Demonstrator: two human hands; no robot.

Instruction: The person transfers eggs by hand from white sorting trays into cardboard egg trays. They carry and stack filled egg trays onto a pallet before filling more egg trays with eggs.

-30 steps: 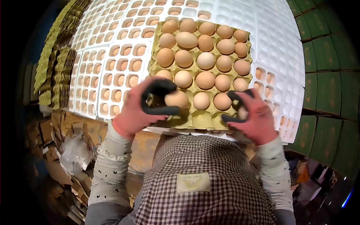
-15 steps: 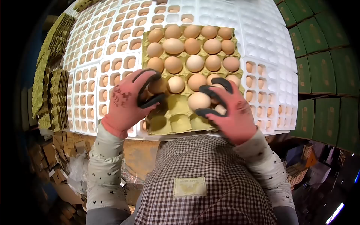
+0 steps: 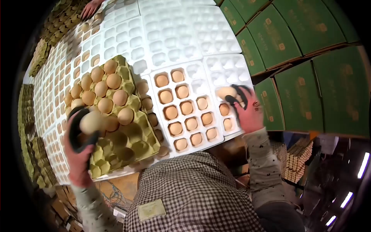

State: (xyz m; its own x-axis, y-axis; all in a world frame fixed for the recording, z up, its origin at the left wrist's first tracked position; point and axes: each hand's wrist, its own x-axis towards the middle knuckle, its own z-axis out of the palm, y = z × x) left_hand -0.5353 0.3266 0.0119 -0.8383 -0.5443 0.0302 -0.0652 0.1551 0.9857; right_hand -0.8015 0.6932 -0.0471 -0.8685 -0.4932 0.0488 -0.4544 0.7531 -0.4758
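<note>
A yellow-green pulp egg tray [image 3: 143, 143] lies tilted across the white foam trays, with brown eggs in its far part and bare cups near me. My left hand [image 3: 78, 154], in a pink glove with dark fingertips, is curled around a pale egg [image 3: 91, 123] over the tray's left side. Far to the right, my right hand [image 3: 250, 110] grips eggs, one light brown egg [image 3: 225, 92] showing at its fingertips. It is above the right-hand foam tray [image 3: 228, 65], where eggs sit in the nearer cells. Brown eggs fill most cells of the foam tray [image 3: 195, 71] between my hands.
Green cartons [image 3: 270, 38] are stacked along the right edge. Piles of pulp trays [image 3: 29, 135] stand on the left. Another person's hand [image 3: 92, 8] reaches over foam trays at the far left. More pulp trays [image 3: 299, 158] are stacked low at the right.
The view has turned right. My right hand has carried eggs from the pulp tray to the right-hand foam tray. My left hand now has an egg lifted over the pulp tray.
</note>
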